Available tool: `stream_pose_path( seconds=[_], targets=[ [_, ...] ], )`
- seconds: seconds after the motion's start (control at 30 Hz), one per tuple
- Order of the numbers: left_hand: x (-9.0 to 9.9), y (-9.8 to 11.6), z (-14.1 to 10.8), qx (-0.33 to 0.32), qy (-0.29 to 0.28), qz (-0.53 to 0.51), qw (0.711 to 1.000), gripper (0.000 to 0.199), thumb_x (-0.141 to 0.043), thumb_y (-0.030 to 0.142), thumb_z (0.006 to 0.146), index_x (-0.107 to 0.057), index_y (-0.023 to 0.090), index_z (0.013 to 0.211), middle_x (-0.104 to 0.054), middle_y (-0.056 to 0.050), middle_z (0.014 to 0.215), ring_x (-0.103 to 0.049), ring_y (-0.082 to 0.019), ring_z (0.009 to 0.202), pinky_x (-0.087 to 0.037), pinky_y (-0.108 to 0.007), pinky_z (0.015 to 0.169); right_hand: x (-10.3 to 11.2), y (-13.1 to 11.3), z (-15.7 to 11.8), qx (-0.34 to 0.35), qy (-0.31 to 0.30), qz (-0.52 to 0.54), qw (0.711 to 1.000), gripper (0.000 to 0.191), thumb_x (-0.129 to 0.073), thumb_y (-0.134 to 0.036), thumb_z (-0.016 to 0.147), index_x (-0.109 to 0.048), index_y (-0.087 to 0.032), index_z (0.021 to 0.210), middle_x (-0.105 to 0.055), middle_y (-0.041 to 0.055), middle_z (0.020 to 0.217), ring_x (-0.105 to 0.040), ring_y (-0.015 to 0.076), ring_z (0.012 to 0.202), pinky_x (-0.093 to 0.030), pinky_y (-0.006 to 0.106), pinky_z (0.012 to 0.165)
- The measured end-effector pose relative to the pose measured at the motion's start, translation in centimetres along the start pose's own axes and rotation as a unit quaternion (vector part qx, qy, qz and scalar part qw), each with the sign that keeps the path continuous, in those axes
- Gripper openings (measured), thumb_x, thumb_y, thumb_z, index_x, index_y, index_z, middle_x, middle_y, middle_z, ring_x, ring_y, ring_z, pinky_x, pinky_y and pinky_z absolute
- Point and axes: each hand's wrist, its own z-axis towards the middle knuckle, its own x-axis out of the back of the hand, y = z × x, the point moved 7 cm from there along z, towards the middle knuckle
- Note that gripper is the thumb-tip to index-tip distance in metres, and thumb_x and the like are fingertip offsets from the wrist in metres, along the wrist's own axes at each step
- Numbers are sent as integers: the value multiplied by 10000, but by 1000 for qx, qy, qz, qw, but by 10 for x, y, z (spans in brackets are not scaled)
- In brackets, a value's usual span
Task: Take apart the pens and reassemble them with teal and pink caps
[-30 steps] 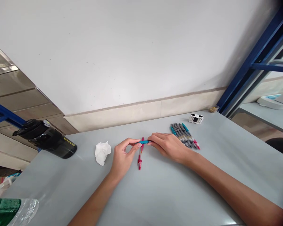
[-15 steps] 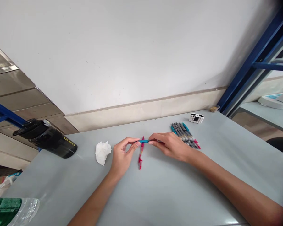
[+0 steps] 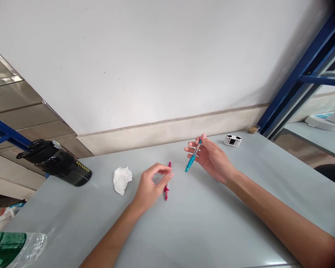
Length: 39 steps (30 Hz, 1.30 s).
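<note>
My right hand holds a blue pen near its upper end, between thumb and fingers. The pen slants, with its blue grip end pointing down and left, and its middle part looks clear. My left hand is bent over a red pen lying on the table. Its thumb and index fingertips are close together with a small gap, and nothing shows between them. The left fingertips cover the middle of the red pen. The row of grey pens seen earlier does not show now, with my right hand over that spot.
A crumpled white tissue lies left of my left hand on the grey table. A black bottle and a green-labelled clear bottle are at the left. Back right are a white device and a small tub.
The blue pen, held level between both hands before, is now in my right hand alone, which has moved right and turned palm inward. My left hand has let go and shifted slightly right.
</note>
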Motion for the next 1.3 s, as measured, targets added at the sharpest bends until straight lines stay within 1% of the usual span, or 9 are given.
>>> stream_pose_path(
  seconds=[0.13, 0.27, 0.47, 0.7, 0.83, 0.97, 1.07, 1.2, 1.3],
  targets=[
    [-6, 0, -1, -35, -13, 56, 998, 151, -693, 367, 1038, -785, 276, 1116, -781, -64, 1094, -727, -244, 1047, -590, -438, 1001, 6, 0, 1, -38, 9, 49, 998, 328, -666, -560, 1036, -529, -276, 946, -327, -65, 725, -357, 138, 582, -451, 263, 535],
    [-5, 1, -1, -56, -9, 85, 995, 143, -668, 349, 1053, -773, 280, 1120, -770, -71, 1114, -723, -249, 1079, -597, -426, 996, 13, 0, 0, -84, 17, 40, 996, 380, -574, -500, 1010, -391, -266, 772, -157, -81, 667, -90, 134, 541, -196, 255, 400],
    [-4, 1, 0, -54, -5, 103, 993, 120, -654, 317, 1060, -759, 277, 1103, -756, -59, 1093, -714, -236, 1070, -580, -410, 1001, 20, 2, -5, -119, 66, 113, 984, 350, -530, -413, 884, -271, -266, 702, -111, -80, 625, -26, 131, 546, -154, 280, 390],
    [-6, -3, -1, -55, -16, 117, 991, 109, -653, 285, 1056, -747, 272, 1110, -747, -60, 1098, -700, -236, 1062, -569, -408, 991, 17, -1, -5, -99, 54, 89, 990, 383, -492, -453, 928, -253, -266, 694, -99, -77, 622, -27, 133, 542, -159, 281, 396],
    [-9, -7, -2, -60, -36, 143, 987, 108, -659, 277, 1050, -741, 272, 1120, -734, -67, 1110, -689, -245, 1080, -561, -403, 974, 9, -8, -4, -57, 28, 45, 997, 381, -507, -499, 988, -363, -265, 725, -142, -73, 656, -91, 138, 547, -211, 270, 417],
    [-12, -10, -2, -68, -57, 162, 983, 91, -659, 270, 1047, -748, 267, 1068, -714, -67, 1100, -681, -242, 1082, -547, -401, 986, -1, -11, -1, -10, 5, -27, 1000, 367, -491, -565, 1077, -492, -262, 871, -398, -2, 784, -421, 181, 671, -474, 308, 587],
    [-13, -11, -2, -69, -61, 170, 981, 87, -660, 273, 1044, -746, 265, 1035, -702, -69, 1093, -681, -244, 1083, -546, -402, 990, -2, -13, 0, 64, 19, -137, 988, 453, -429, -685, 1093, -544, -273, 943, -546, 42, 955, -529, 197, 789, -526, 329, 694],
    [-12, -14, -1, -67, -57, 181, 979, 75, -664, 255, 1032, -732, 260, 1061, -690, -64, 1089, -685, -233, 1047, -548, -390, 977, -6, -18, -7, 175, 13, -287, 942, 402, -488, -630, 1110, -642, -267, 1031, -642, 41, 1034, -557, 167, 734, -522, 336, 712],
    [-9, -18, -1, -52, -47, 191, 979, 138, -647, 234, 1031, -701, 259, 1156, -686, -55, 1085, -683, -218, 978, -557, -375, 929, -23, -12, -17, 224, -77, -438, 867, 267, -546, -473, 1126, -701, -257, 1142, -707, 88, 1120, -682, 233, 972, -565, 390, 876]
  ],
)
